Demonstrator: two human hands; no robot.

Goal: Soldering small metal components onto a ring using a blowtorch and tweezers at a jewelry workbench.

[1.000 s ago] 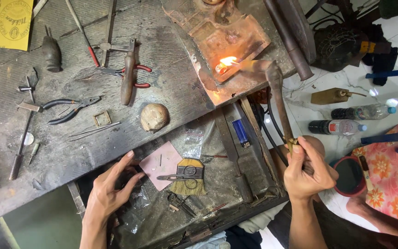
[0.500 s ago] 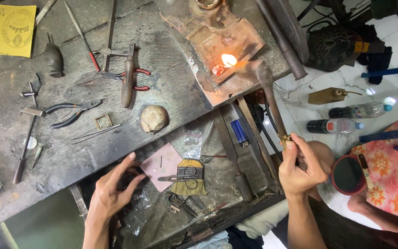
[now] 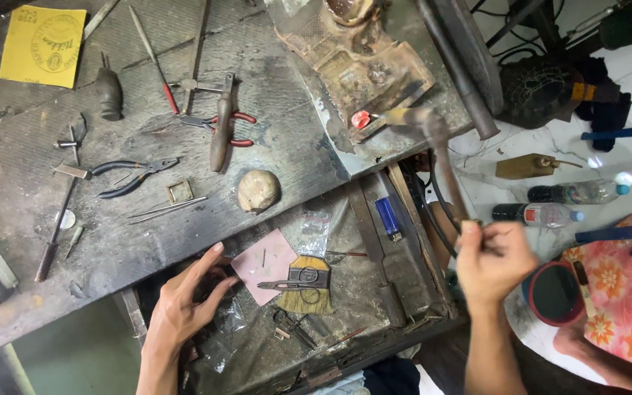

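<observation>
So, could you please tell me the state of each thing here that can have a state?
torch: held in the right hand, blurred, no flame visible
glowing piece: red-hot on the soldering block
left hand: open, resting at the drawer edge
black-handled pliers: lying flat, jaws closed
drawer: pulled open
clear bottle: lying on its side, capped

The right hand (image 3: pixel 493 263) is smeared by motion blur, so its fingers and whatever small thing they pinch cannot be made out. The torch (image 3: pixel 433 157) it holds is blurred too, its tip soft near the bench's right edge. The left hand (image 3: pixel 184 303) covers part of the open drawer (image 3: pixel 404 219), hiding what lies beneath its palm. Both forearms are cut off by the picture's bottom edge, as is the drawer's front
</observation>
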